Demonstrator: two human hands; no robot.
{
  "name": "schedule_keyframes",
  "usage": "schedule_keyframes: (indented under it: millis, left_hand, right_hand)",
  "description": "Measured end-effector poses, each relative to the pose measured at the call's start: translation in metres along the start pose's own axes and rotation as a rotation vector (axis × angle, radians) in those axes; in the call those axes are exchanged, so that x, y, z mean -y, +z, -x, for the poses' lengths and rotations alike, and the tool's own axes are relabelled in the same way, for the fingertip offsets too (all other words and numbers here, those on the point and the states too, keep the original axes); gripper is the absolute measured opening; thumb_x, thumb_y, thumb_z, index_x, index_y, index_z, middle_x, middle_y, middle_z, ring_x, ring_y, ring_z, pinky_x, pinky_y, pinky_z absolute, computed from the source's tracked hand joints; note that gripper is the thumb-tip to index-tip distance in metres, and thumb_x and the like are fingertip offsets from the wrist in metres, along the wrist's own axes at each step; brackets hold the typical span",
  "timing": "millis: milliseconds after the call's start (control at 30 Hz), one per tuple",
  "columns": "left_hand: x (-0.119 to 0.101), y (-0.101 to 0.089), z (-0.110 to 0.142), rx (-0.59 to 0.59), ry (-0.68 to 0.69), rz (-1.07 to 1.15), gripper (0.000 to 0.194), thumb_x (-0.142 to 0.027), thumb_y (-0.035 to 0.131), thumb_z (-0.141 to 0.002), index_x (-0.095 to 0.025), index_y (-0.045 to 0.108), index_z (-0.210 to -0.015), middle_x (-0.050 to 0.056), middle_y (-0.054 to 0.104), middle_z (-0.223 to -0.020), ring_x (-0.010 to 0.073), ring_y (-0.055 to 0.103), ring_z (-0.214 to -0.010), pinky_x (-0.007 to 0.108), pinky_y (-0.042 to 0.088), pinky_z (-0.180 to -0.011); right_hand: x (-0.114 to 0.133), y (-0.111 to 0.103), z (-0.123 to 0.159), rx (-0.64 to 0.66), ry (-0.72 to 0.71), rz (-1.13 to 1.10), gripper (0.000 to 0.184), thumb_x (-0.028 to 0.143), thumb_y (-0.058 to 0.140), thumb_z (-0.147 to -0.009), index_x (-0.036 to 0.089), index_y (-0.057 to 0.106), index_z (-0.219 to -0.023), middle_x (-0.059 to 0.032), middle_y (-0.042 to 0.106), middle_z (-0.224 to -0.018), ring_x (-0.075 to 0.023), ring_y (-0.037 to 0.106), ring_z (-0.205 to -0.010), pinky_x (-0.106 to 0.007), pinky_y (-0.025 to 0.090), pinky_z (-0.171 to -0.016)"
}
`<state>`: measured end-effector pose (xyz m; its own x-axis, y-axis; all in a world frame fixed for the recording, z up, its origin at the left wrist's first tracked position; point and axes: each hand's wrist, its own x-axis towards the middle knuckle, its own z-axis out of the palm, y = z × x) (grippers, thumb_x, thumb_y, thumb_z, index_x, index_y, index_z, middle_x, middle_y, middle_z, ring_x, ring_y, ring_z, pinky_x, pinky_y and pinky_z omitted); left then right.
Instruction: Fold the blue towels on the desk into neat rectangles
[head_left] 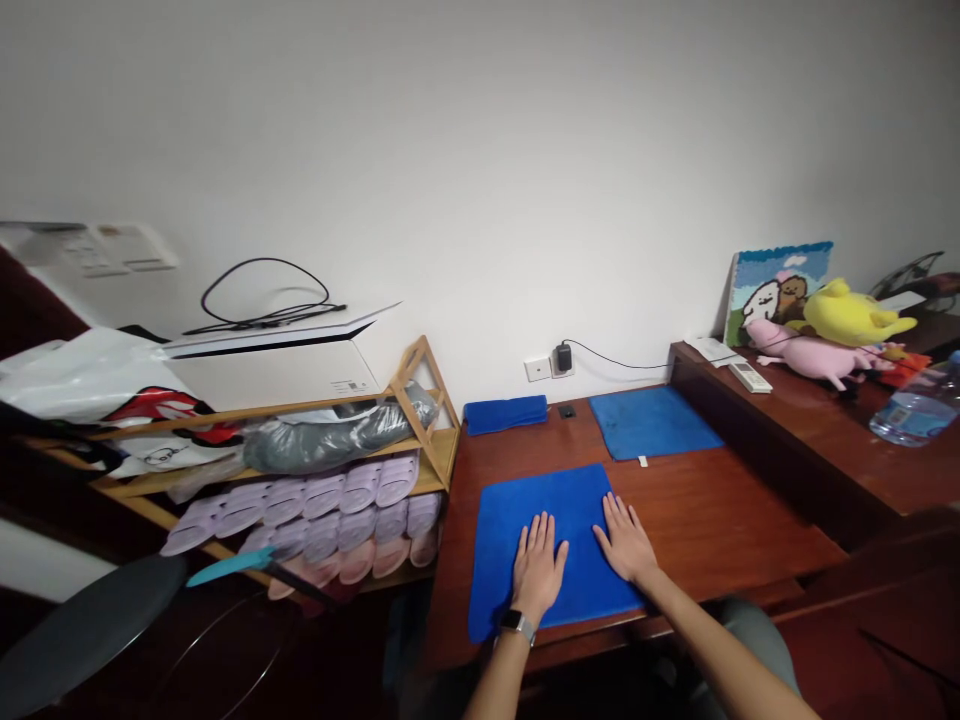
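Observation:
A blue cloth (pixel 574 500) lies spread flat on the brown wooden desk (pixel 757 500), close to its front edge. My left hand (pixel 538 568) rests palm down on the cloth's middle, fingers stretched out; a watch is on that wrist. On the cloth's right edge lies my right hand (pixel 626 540), also flat with its fingers apart. Neither hand grips anything. Behind them, a folded blue cloth (pixel 506 414) sits against the wall. To the right of it, a second flat blue cloth (pixel 654 420) with a small white tag lies on the desk.
On the left stands a wooden rack (pixel 442 450) with several purple and pink slippers (pixel 360 487) and a white box (pixel 277 372). A raised shelf (pixel 825 430) at right holds plush toys (pixel 855 315), a remote (pixel 750 377) and a water bottle (pixel 911 415). A charger (pixel 564 357) is plugged into the wall.

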<state>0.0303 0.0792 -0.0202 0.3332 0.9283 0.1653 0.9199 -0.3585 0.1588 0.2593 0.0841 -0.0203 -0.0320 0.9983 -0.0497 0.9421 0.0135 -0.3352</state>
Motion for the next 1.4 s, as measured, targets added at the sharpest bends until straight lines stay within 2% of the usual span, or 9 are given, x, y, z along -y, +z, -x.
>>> schedule_keyframes:
  millis: [300,400,500,700,867,1067,1200,1300,1400]
  left_hand:
    - [-0.073,0.006,-0.044,0.041,0.142,0.137,0.064,-0.050,0.015,-0.109,-0.022,0.026,-0.166,0.006,0.034,-0.170,0.0210,0.026,-0.159,0.047,0.024,-0.131]
    - [-0.077,0.013,-0.046,0.071,0.145,0.141,0.065,-0.050,0.014,-0.109,-0.022,0.023,-0.166,0.005,0.034,-0.170,0.0196,0.026,-0.159,0.045,0.024,-0.131]
    - [-0.039,0.011,-0.031,0.048,0.092,0.092,0.064,-0.050,0.018,-0.108,-0.024,0.021,-0.167,0.003,0.032,-0.170,0.0203,0.024,-0.159,0.046,0.023,-0.132]
    - [0.081,-0.021,0.011,0.032,-0.156,-0.035,0.069,-0.056,0.022,-0.107,-0.020,0.025,-0.166,0.008,0.031,-0.171,0.0244,0.025,-0.159,0.049,0.024,-0.130]
    - [0.112,-0.026,0.019,0.049,-0.188,-0.052,0.071,-0.054,0.022,-0.107,-0.014,0.024,-0.166,0.011,0.027,-0.172,0.0234,0.023,-0.159,0.045,0.024,-0.130]
    - [0.103,-0.031,0.020,-0.027,-0.196,-0.054,0.064,-0.046,0.025,-0.107,-0.019,0.030,-0.165,0.009,0.036,-0.169,0.0239,0.031,-0.157,0.047,0.028,-0.129]
    - [0.090,-0.033,0.041,-0.256,-0.260,-0.040,0.060,-0.038,0.022,-0.107,-0.020,0.036,-0.163,0.007,0.048,-0.163,0.0235,0.037,-0.155,0.047,0.029,-0.130]
    - [0.065,-0.024,0.064,-0.353,-0.313,0.009,0.060,-0.038,0.024,-0.107,-0.023,0.029,-0.165,0.006,0.049,-0.161,0.0253,0.039,-0.154,0.050,0.034,-0.128]
    - [0.025,-0.018,0.076,-0.288,-0.222,0.066,0.061,-0.037,0.028,-0.107,-0.026,0.024,-0.167,0.004,0.045,-0.164,0.0244,0.037,-0.154,0.048,0.039,-0.126]
  right_hand:
    - [-0.006,0.007,-0.001,0.018,-0.027,0.038,0.073,0.046,0.018,-0.104,0.009,0.018,-0.167,-0.0096,0.015,-0.174,-0.0227,0.008,-0.162,-0.044,0.006,-0.131]
    - [-0.009,0.012,-0.002,0.017,-0.029,0.060,0.072,0.041,0.019,-0.103,0.008,0.019,-0.166,-0.0103,0.017,-0.174,-0.0228,0.009,-0.162,-0.044,0.007,-0.131]
    - [-0.010,0.016,-0.003,-0.006,-0.019,0.050,0.078,0.052,0.020,-0.104,0.006,0.018,-0.166,-0.0118,0.017,-0.174,-0.0239,0.011,-0.162,-0.044,0.007,-0.131]
    - [-0.010,0.017,-0.001,-0.018,-0.012,0.021,0.083,0.061,0.017,-0.104,0.008,0.017,-0.167,-0.0112,0.016,-0.174,-0.0239,0.010,-0.162,-0.046,0.006,-0.131]
    - [-0.007,0.012,-0.001,-0.011,0.004,0.048,0.083,0.061,0.015,-0.104,0.006,0.016,-0.167,-0.0113,0.014,-0.174,-0.0232,0.009,-0.162,-0.044,0.005,-0.131]
    - [0.003,-0.003,0.006,0.017,0.049,0.036,0.080,0.058,0.015,-0.105,0.008,0.016,-0.167,-0.0105,0.014,-0.175,-0.0224,0.009,-0.162,-0.044,0.007,-0.131]
    - [-0.001,0.004,0.035,-0.109,-0.019,0.015,0.080,0.063,0.014,-0.105,0.014,0.017,-0.168,-0.0077,0.015,-0.174,-0.0221,0.011,-0.162,-0.045,0.007,-0.132]
    - [-0.008,0.014,0.054,-0.082,-0.049,0.010,0.081,0.065,0.016,-0.104,0.014,0.020,-0.167,-0.0071,0.020,-0.173,-0.0219,0.014,-0.161,-0.044,0.010,-0.132]
    - [-0.011,0.016,0.061,-0.050,-0.034,0.021,0.081,0.065,0.016,-0.104,0.014,0.020,-0.167,-0.0074,0.019,-0.173,-0.0222,0.015,-0.161,-0.044,0.010,-0.132]
